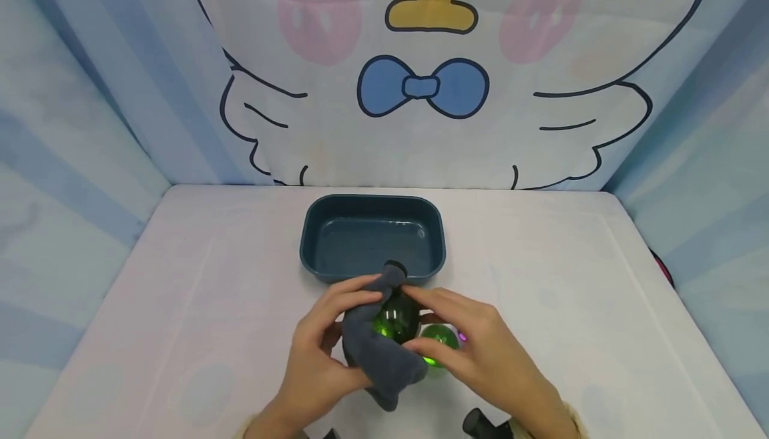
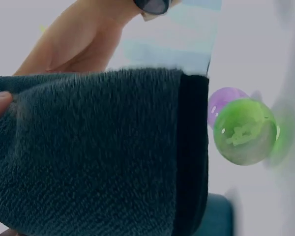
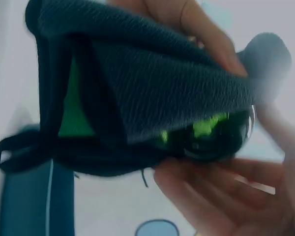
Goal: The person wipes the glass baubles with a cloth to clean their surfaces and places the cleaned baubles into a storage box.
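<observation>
My left hand (image 1: 315, 349) grips a dark grey-blue plush cloth (image 1: 384, 362), which has a dark trimmed edge and a small loop. The cloth wraps partly round a shiny dark green see-through ball (image 1: 401, 319). On the other side my right hand (image 1: 480, 335) pinches that ball between thumb and fingers. In the right wrist view, cloth (image 3: 172, 88) drapes over the ball (image 3: 221, 140), hiding most of it. A lighter green ball (image 1: 441, 337) lies on the table below my right hand. Just behind it sits a purple ball (image 2: 226, 98), mostly hidden in the head view.
A dark teal rectangular tub (image 1: 372, 242) stands just beyond my hands, its near rim partly covered by the cloth. White cloth covers the table (image 1: 541, 259). Printed curtains (image 1: 288, 119) hang at the back and both sides.
</observation>
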`<move>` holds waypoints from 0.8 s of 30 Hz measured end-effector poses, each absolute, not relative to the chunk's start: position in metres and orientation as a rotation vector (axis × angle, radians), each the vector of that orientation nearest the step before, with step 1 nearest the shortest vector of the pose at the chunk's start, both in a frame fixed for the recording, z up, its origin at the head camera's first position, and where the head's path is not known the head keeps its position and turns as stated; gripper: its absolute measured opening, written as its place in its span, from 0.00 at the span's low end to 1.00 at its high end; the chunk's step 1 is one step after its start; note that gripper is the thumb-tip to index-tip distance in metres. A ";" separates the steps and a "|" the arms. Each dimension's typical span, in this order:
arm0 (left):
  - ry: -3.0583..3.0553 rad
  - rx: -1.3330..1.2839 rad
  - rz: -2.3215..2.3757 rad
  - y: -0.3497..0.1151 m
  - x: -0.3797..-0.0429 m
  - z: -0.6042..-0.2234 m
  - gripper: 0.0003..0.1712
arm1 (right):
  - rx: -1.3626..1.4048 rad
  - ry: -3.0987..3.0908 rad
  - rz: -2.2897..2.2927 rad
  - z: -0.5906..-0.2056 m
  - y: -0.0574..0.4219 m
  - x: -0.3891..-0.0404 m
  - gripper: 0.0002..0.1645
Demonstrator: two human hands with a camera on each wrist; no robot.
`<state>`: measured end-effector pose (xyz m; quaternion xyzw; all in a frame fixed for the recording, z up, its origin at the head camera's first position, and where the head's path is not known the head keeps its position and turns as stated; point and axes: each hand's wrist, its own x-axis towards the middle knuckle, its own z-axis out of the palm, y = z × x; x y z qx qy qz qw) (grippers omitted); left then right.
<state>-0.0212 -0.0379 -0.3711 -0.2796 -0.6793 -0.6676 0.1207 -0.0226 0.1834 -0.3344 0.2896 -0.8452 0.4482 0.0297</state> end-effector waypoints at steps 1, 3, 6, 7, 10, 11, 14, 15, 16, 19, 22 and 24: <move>-1.968 -0.819 -1.956 -0.038 -0.021 -0.371 0.40 | 0.923 -2.617 1.333 -0.333 0.184 -0.022 0.34; -1.929 -0.835 -1.958 -0.039 -0.021 -0.370 0.41 | 0.994 -2.606 1.224 -0.331 0.185 -0.022 0.35; -1.896 -0.850 -1.942 -0.040 -0.021 -0.369 0.42 | 1.082 -2.491 1.113 -0.328 0.186 -0.023 0.35; -1.892 -0.848 -1.939 -0.040 -0.020 -0.369 0.42 | 1.115 -2.439 1.088 -0.327 0.186 -0.023 0.34; -1.899 -0.823 -1.946 -0.041 -0.020 -0.369 0.42 | 1.218 -2.312 1.004 -0.326 0.185 -0.025 0.29; -1.900 -0.816 -1.952 -0.040 -0.020 -0.369 0.42 | 1.247 -2.290 0.985 -0.327 0.185 -0.026 0.28; -1.893 -0.812 -1.976 -0.040 -0.019 -0.370 0.42 | 1.322 -2.249 0.956 -0.329 0.183 -0.027 0.25; -1.887 -0.813 -1.980 -0.040 -0.019 -0.370 0.42 | 1.335 -2.232 0.963 -0.330 0.182 -0.027 0.24; -1.880 -0.813 -1.985 -0.040 -0.019 -0.370 0.42 | 1.335 -2.220 0.968 -0.331 0.181 -0.028 0.23; -1.884 -0.797 -1.991 -0.039 -0.019 -0.370 0.42 | 1.317 -2.196 0.979 -0.332 0.180 -0.029 0.23; -1.909 -0.774 -2.006 -0.039 -0.019 -0.369 0.41 | 1.276 -2.213 1.009 -0.333 0.180 -0.029 0.25; -1.925 -0.773 -2.012 -0.039 -0.019 -0.369 0.41 | 1.221 -2.257 1.068 -0.334 0.181 -0.029 0.27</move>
